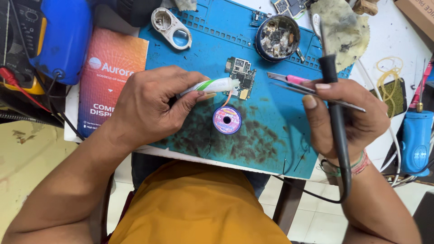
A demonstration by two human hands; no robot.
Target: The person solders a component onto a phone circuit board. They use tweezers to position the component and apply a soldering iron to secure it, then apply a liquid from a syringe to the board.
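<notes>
My left hand grips a white and green tube, its nozzle touching a small green circuit board on the blue work mat. A thin orange strip runs from the board down to a purple spool just below it. My right hand holds metal tweezers with a pink grip, their tips pointing left toward the board, together with a black-handled tool whose cable loops down past my wrist.
A round tin of scrap parts and a grey loupe sit at the mat's far side. A dirty cloth lies at back right, an orange booklet at left, blue devices at both sides.
</notes>
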